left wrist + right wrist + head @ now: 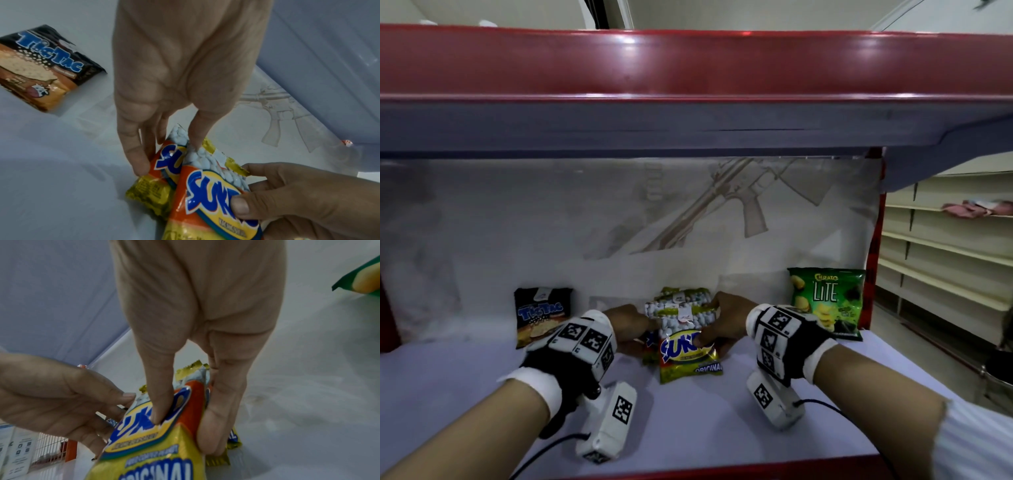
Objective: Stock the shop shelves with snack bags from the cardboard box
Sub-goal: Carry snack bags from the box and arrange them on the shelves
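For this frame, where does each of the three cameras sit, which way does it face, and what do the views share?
Head: worn on the head, faces forward and down into the shelf; both forearms and hands show.
Left wrist: looks along the left hand at the Sukro bags; right hand enters.
Right wrist: looks along the right hand at the same bags; left hand enters.
Shared: all show both hands on the Sukro bags.

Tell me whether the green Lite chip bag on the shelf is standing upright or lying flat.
Upright. The green Lite bag stands on its bottom edge at the right end of the shelf, its printed front facing outward and its top seam uppermost.
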`<state>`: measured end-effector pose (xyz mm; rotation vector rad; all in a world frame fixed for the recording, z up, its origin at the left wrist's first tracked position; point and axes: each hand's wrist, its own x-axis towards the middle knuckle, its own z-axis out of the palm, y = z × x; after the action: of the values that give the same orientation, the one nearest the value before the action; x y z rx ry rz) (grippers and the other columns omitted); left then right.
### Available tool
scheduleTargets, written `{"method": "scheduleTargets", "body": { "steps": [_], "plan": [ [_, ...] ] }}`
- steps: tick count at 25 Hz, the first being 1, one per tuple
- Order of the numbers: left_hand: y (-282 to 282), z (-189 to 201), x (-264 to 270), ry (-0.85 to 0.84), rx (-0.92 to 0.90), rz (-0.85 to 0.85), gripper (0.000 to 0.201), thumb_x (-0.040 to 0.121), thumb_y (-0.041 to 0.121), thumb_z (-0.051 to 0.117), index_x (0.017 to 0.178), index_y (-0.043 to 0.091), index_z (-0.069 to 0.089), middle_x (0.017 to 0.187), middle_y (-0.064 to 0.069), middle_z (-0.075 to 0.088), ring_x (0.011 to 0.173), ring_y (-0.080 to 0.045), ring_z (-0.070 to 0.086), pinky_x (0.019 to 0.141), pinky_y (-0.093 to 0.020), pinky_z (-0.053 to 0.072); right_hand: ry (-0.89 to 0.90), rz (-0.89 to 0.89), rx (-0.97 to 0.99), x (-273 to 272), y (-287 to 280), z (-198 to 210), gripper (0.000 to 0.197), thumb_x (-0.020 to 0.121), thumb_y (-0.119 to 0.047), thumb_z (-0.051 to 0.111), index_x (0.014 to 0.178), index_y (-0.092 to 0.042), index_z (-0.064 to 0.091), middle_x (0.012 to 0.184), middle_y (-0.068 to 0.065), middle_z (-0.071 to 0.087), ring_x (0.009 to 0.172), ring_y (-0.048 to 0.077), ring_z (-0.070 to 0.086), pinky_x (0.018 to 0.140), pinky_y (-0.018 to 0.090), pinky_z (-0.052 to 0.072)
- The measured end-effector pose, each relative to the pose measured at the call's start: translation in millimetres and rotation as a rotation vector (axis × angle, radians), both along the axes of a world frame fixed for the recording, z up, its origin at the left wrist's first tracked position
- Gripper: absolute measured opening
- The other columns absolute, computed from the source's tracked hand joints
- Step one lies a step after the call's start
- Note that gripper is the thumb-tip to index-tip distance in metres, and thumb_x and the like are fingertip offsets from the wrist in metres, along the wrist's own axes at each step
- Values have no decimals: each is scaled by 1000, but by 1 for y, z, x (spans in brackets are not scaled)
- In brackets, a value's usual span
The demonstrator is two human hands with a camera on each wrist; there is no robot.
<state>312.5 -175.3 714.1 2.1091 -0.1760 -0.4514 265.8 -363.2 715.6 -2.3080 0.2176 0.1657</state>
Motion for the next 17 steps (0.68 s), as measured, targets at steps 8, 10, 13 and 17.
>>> {"method": "scheduleTargets", "body": {
  "steps": [8, 10, 13, 17],
  "plan": [
    [20, 17, -24, -92, 13, 5, 25, 88, 23, 65, 92, 8, 45, 97, -11, 52, 89, -24, 55, 88, -37, 48, -77, -46, -77, -19, 9, 6, 90, 69, -33, 82, 138, -14, 28, 125, 14, 53, 98, 29, 64, 78, 44, 58],
    [30, 31, -34, -124, -33, 8, 23, 90, 20, 63, 82, 12, 43, 83, -6, 50, 75, -19, 51, 84, -37, 48, -158, -83, -192, -33, 15, 18, 91, 74, -39, 77, 143, -12, 25, 133, 15, 48, 107, 30, 58, 82, 41, 57],
    [45, 52, -51, -219, -166, -7, 35, 92, 20, 60, 121, 8, 45, 101, -16, 58, 82, -25, 53, 71, -32, 47, -369, -156, -270, -56, 26, 41, 61, 81, -37, 72, 131, -13, 47, 128, 12, 57, 110, 28, 59, 92, 37, 51],
    [72, 65, -88, -353, -400, 4, 37, 96, 17, 52, 131, 11, 41, 92, -16, 62, 62, -24, 60, 60, -29, 46, -693, -307, -62, -101, 63, 66, 12, 82, -24, 70, 89, -18, 63, 87, 4, 67, 81, 22, 62, 79, 38, 56]
  ]
}}
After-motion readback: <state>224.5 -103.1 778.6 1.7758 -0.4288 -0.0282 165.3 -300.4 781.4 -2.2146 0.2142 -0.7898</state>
